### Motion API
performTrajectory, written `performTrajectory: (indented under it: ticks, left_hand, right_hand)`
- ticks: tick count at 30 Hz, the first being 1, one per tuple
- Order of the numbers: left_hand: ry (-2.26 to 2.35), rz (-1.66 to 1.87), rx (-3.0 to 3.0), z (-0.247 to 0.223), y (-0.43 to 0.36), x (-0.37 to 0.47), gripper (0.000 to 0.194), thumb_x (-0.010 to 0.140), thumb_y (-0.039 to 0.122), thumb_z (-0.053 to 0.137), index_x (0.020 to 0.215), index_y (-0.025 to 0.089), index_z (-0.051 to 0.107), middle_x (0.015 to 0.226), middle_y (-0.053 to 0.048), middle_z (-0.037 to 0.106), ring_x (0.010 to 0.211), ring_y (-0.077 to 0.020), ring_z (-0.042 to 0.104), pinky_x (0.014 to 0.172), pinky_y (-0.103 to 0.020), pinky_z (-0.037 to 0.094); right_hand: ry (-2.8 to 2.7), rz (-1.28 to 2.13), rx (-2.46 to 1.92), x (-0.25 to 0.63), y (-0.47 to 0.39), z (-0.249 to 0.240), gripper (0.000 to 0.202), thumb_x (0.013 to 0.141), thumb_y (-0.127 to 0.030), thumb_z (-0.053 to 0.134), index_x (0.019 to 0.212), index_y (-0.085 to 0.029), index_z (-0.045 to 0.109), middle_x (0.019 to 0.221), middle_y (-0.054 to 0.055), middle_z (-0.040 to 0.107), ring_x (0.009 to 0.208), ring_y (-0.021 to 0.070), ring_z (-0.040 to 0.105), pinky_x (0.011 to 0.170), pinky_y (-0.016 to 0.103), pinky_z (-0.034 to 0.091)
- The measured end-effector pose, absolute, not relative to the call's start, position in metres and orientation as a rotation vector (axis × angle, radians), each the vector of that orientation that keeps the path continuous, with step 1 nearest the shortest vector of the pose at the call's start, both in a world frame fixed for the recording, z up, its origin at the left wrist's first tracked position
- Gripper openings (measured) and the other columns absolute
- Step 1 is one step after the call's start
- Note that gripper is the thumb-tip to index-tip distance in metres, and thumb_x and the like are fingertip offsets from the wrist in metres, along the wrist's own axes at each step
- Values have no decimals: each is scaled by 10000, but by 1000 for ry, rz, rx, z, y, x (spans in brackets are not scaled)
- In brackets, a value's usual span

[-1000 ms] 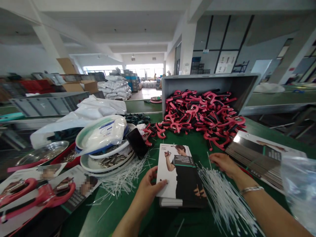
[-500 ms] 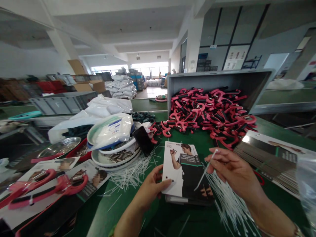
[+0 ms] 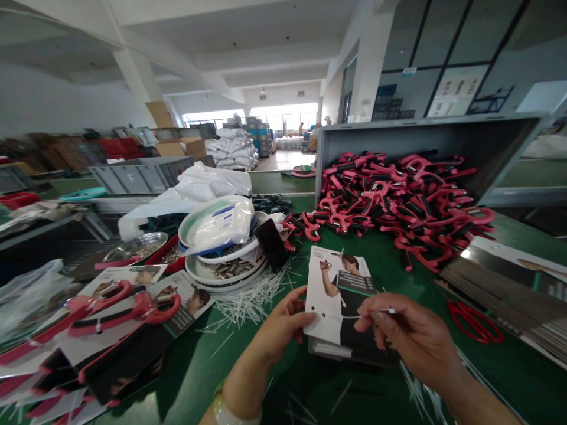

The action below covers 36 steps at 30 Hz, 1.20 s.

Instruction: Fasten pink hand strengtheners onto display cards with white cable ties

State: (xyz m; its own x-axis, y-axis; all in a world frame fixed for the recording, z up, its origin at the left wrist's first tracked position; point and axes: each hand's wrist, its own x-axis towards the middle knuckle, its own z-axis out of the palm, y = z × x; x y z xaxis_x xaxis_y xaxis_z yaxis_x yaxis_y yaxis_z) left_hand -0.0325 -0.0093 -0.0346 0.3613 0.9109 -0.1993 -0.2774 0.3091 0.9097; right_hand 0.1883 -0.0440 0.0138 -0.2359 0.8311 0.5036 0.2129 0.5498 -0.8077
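A printed cardboard backing card [image 3: 328, 289] lies at an angle on a small stack of cards in front of me. My left hand [image 3: 281, 324] grips its left edge, thumb on top beside two small punched holes. Between the thumb and fingers of my right hand [image 3: 407, 330] is a thin white cable tie [image 3: 349, 317], its far end at the card by a hole. Whether the tie passes through the hole I cannot tell. More cable ties [image 3: 419, 386] lie partly hidden under my right hand.
A grey crate [image 3: 429, 127] on its side spills pink-and-black hand grips [image 3: 398, 200]. Carded grips [image 3: 128, 313] lie left. Stacked bowls [image 3: 221, 271], a phone [image 3: 271, 245] and loose ties [image 3: 248, 304] are behind my left hand. Red-handled scissors [image 3: 473, 321] lie right, beside bundled cards [image 3: 509, 295].
My right hand has moved down and left, turning the cable tie from upright to nearly level, with its end now at the card's hole. The view has swung slightly left, and the scissors now show.
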Motion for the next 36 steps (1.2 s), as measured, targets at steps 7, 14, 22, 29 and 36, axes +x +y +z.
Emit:
performTrajectory:
  ticks: [7,14,22,29,36]
  left_hand:
    - [856,964,933,-37,-7,-34,585,680,187,681,1246,165,537,884,-53,645,536,-64,509,353,-136,283]
    - [815,984,903,-32,-11,-32,567,680,177,695,1227,170,544,890,-41,638,541,-64,526,341,-126,301]
    - [760,930,561,-26,-16,-26,352,720,280,707,1018,114,620,694,-23,631,478,-78,576,349,-123,371]
    - [905,974,609,-27,-19,-14,320,625,272,800,858,110,654,679,-8,642,471,-50,537,414,-131,415]
    - [1123,1111,878,-27,-21,-6,266,591,305,788,686,138,604,539,32,583,429,-66,486,397,-164,375]
  right_hand:
    - [-1791,869,-814,189,-45,13,128,934,-191,453,993,-234,558,810,17,655,535,83,578,455,185,475]
    - [-1772,878,-840,186,-33,18,109,943,-233,441,969,-227,547,765,4,646,485,72,546,428,176,457]
    - [-1967,780,-896,183,-31,-5,150,942,-220,419,939,-226,569,889,27,664,690,100,635,626,203,528]
    - [-2146,470,-875,199,-25,-10,131,894,-174,490,932,-219,608,944,44,700,898,149,658,791,258,532]
    - [-2285,-39,-1026,197,-42,-9,201,900,-219,478,998,-193,652,939,75,707,880,195,653,765,338,544]
